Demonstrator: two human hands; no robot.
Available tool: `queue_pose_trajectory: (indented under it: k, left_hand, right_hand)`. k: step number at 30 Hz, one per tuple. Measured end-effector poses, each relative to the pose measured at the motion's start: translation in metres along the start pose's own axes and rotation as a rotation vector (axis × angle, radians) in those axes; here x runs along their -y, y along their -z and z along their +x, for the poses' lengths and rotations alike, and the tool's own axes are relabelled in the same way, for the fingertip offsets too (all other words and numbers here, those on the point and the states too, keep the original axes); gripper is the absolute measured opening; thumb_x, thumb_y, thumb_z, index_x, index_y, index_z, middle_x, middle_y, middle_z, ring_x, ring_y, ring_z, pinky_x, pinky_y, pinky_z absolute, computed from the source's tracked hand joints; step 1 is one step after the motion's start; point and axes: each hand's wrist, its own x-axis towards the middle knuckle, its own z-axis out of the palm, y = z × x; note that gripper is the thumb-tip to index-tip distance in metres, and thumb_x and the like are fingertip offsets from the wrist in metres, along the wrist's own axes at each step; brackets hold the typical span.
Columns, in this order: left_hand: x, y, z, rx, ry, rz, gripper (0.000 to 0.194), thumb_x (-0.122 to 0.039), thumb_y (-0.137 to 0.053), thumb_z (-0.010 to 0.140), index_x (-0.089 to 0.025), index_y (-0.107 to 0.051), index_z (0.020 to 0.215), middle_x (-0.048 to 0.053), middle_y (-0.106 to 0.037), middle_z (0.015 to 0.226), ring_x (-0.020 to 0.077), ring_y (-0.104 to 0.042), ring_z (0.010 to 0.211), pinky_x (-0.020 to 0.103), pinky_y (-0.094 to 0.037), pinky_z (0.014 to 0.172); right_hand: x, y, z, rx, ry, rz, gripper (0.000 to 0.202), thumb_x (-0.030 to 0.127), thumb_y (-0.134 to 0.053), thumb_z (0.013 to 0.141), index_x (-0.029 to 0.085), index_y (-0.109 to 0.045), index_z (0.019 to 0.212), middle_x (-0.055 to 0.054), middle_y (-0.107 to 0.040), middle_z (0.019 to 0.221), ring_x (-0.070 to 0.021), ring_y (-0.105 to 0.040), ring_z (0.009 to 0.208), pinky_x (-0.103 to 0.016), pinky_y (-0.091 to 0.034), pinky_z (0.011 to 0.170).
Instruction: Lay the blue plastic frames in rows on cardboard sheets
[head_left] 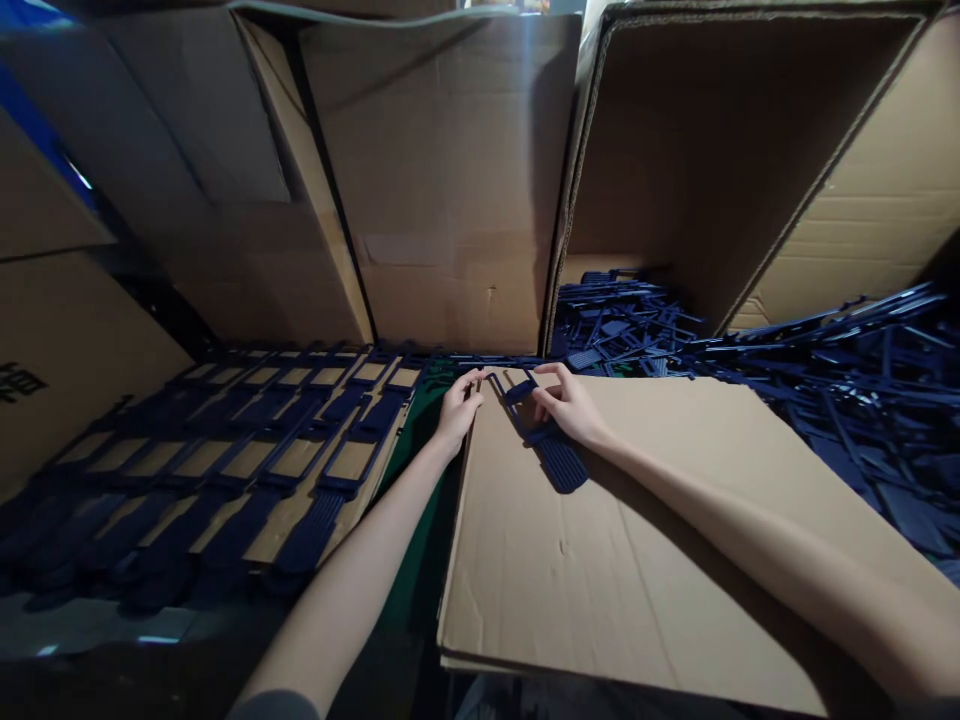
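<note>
A dark blue plastic part (561,462), with an open rectangular frame at one end and a ribbed flat paddle at the other, lies slanted over a brown cardboard sheet (637,560). My right hand (570,402) has its fingers closed on the frame's right side. At the sheet's upper left corner, my left hand (457,410) is closed, thumb and fingers drawn together close to the frame's far end. What sits between those fingers is too small to make out.
On the left, rows of similar blue parts (349,460) lie on cardboard. Loose parts heap up inside an open carton (750,130) and in a pile (862,400) at right. Tall carton walls (450,180) stand behind. A green surface (412,450) shows between the cardboard sheets.
</note>
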Motion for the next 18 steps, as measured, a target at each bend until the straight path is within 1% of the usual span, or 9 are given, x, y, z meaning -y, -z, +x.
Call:
queue_pose_trajectory:
  k: [3,5,7,9,11,13,14,15,18]
  left_hand:
    - [0.0,0.0,0.0,-0.003,-0.019,0.031,0.034,-0.016,-0.056,0.069,-0.018,-0.067,0.1,0.007,-0.05,0.137,0.0251,-0.042,0.13,0.039,-0.028,0.111]
    - [-0.003,0.001,-0.001,0.017,-0.048,0.068,0.031,-0.017,-0.058,0.069,-0.019,-0.069,0.098,0.007,-0.051,0.137,0.0244,-0.041,0.132,0.037,-0.027,0.112]
    - [-0.005,0.001,-0.001,0.041,-0.068,0.091,0.034,-0.016,-0.059,0.069,-0.021,-0.069,0.101,0.005,-0.052,0.136,0.0237,-0.04,0.132,0.036,-0.026,0.113]
    - [-0.005,0.001,-0.002,0.055,-0.069,0.092,0.041,-0.017,-0.06,0.071,-0.022,-0.065,0.111,0.005,-0.053,0.135,0.0236,-0.041,0.132,0.037,-0.028,0.112]
    - [-0.004,0.001,-0.002,0.049,-0.055,0.08,0.049,-0.019,-0.062,0.072,-0.022,-0.059,0.122,0.007,-0.052,0.136,0.024,-0.041,0.132,0.038,-0.03,0.111]
    - [-0.003,0.001,-0.001,0.038,-0.049,0.08,0.054,-0.021,-0.064,0.073,-0.022,-0.054,0.127,0.009,-0.05,0.138,0.0243,-0.041,0.132,0.038,-0.032,0.11]
    - [-0.001,0.001,-0.001,0.033,-0.05,0.081,0.055,-0.022,-0.065,0.073,-0.021,-0.053,0.127,0.009,-0.05,0.138,0.0243,-0.042,0.131,0.038,-0.033,0.109]
    - [0.0,0.001,-0.001,0.03,-0.052,0.083,0.054,-0.023,-0.066,0.074,-0.02,-0.053,0.126,0.01,-0.05,0.137,0.0242,-0.043,0.13,0.038,-0.033,0.109]
    - [0.003,0.001,0.0,0.022,-0.058,0.089,0.046,-0.026,-0.063,0.078,-0.018,-0.055,0.123,0.012,-0.053,0.134,0.0244,-0.048,0.126,0.038,-0.036,0.107]
  right_hand:
    - [0.008,-0.001,-0.006,0.02,0.097,-0.335,0.018,0.027,-0.047,0.083,0.021,-0.055,0.099,0.005,-0.058,0.052,-0.0148,-0.054,0.05,-0.023,-0.035,0.052]
    - [0.011,-0.003,-0.01,0.023,0.123,-0.533,0.017,0.023,-0.046,0.084,0.023,-0.059,0.094,0.002,-0.062,0.058,-0.0166,-0.058,0.058,-0.024,-0.032,0.053]
    - [0.013,-0.006,-0.013,0.013,0.124,-0.644,0.019,0.021,-0.045,0.085,0.024,-0.061,0.095,0.0,-0.066,0.064,-0.0181,-0.061,0.066,-0.025,-0.031,0.055]
    - [0.014,-0.008,-0.014,0.004,0.123,-0.678,0.021,0.023,-0.045,0.087,0.024,-0.061,0.1,0.0,-0.066,0.065,-0.018,-0.061,0.066,-0.025,-0.029,0.054]
    - [0.015,-0.009,-0.014,0.019,0.129,-0.69,0.025,0.032,-0.048,0.088,0.024,-0.06,0.108,0.001,-0.065,0.063,-0.0176,-0.06,0.062,-0.025,-0.028,0.053]
    - [0.018,-0.009,-0.012,0.058,0.134,-0.718,0.034,0.041,-0.054,0.085,0.023,-0.059,0.113,0.001,-0.065,0.062,-0.0175,-0.059,0.06,-0.024,-0.027,0.051]
    - [0.019,-0.008,-0.011,0.08,0.132,-0.736,0.036,0.043,-0.056,0.083,0.024,-0.06,0.113,0.001,-0.064,0.061,-0.0175,-0.059,0.06,-0.024,-0.027,0.051]
    - [0.021,-0.007,-0.009,0.1,0.128,-0.75,0.035,0.042,-0.058,0.082,0.024,-0.062,0.111,0.001,-0.064,0.061,-0.0173,-0.059,0.06,-0.024,-0.026,0.051]
    - [0.022,-0.004,-0.004,0.154,0.117,-0.731,0.026,0.033,-0.058,0.082,0.025,-0.065,0.105,0.002,-0.062,0.059,-0.0154,-0.056,0.057,-0.024,-0.027,0.051]
